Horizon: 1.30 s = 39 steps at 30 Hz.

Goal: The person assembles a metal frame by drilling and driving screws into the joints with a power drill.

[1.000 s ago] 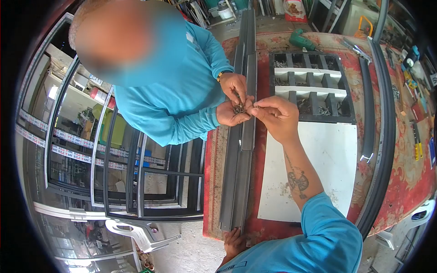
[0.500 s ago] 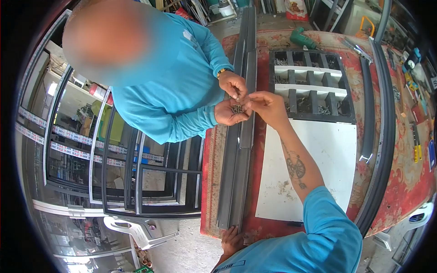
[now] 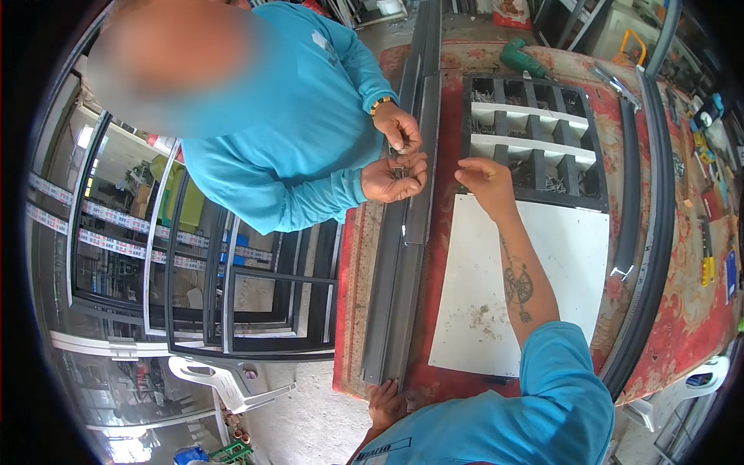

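Observation:
My right hand (image 3: pixel 487 184) is over the table beside the divided screw tray (image 3: pixel 535 196), its thumb and fingertips bent together; anything between them is too small to make out. My left hand (image 3: pixel 386 404) lies at the near end of the long grey metal profiles (image 3: pixel 385 329), fingers partly bent against them. Across the profiles, a co-worker in a blue shirt (image 3: pixel 287 147) holds several small screws (image 3: pixel 398 172) in one cupped palm, the other hand pinching just above it. The tray's compartments hold loose screws.
A white board (image 3: pixel 488 287) lies below the tray. Further off is a green power tool (image 3: pixel 521 60). Long dark curved profiles (image 3: pixel 651 256) cross the table at the right, with hand tools such as yellow-handled cutters (image 3: pixel 707 260) beyond. Window frames (image 3: pixel 252 356) stand at the left.
My right hand has drawn back from the co-worker's palm toward the tray. The co-worker's hands have parted from mine and stay together over the profiles.

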{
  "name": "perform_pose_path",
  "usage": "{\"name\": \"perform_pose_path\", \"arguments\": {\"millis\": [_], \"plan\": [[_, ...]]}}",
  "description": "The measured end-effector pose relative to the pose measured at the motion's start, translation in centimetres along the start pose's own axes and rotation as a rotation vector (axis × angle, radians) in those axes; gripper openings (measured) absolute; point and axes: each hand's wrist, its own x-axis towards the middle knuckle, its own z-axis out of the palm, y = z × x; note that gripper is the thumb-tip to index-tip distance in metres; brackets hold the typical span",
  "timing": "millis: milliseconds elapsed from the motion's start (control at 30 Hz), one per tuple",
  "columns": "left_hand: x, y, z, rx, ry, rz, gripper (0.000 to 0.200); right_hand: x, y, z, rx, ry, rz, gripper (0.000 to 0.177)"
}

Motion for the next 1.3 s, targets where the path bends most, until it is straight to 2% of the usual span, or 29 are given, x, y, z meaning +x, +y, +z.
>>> {"name": "perform_pose_path", "arguments": {"millis": [100,300,367,500,567,633,733,967,1033,1100,1167,1233,1300], "plan": [[-0.2,-0.2,0.1,-0.013,0.009,0.002,0.023,0.1,1.7,-0.8,-0.045,0.008,-0.001,0.022],[-0.5,-0.6,0.6,-0.007,0.041,0.013,0.024,1.3,1.3,-4.5,-0.199,0.179,-0.063,0.021],[-0.7,-0.8,0.8,0.014,0.053,0.023,0.022,2.4,1.2,-5.8,-0.168,0.293,-0.079,0.019],[-0.4,-0.6,0.6,0.005,0.051,0.018,0.019,3.5,-1.1,-6.8,-0.098,0.373,-0.088,0.025],[-0.6,-0.7,0.6,0.018,0.045,0.031,0.019,3.5,-1.3,-7.0,-0.053,0.346,-0.050,0.025],[-0.4,-0.7,0.5,0.031,0.038,0.049,0.019,3.2,-0.9,-7.2,-0.009,0.336,-0.158,0.024],[-0.4,-0.7,0.4,0.025,0.016,0.029,0.019,2.7,-0.4,-7.6,0.044,0.265,-0.166,0.023],[0.6,0.9,-1.1,0.110,0.015,0.068,0.017,2.5,2.4,-8.0,0.102,0.341,-0.098,0.018],[2.9,1.9,-1.5,0.171,0.029,0.106,0.018,2.5,3.6,-8.4,0.126,0.303,-0.014,0.017],[6.5,2.6,-1.1,-0.003,0.206,0.066,0.022,2.4,3.8,-8.9,0.158,0.299,0.060,0.017],[13.1,3.0,-1.5,0.044,0.249,0.159,0.024,2.2,3.7,-9.3,0.186,0.288,0.134,0.017],[19.6,2.0,-0.5,0.007,0.342,0.161,0.021,2.1,3.6,-9.6,0.268,0.313,0.132,0.017],[25.6,0.5,0.0,-0.058,0.342,0.127,0.020,1.9,3.6,-9.8,0.245,0.294,0.118,0.017]]}}
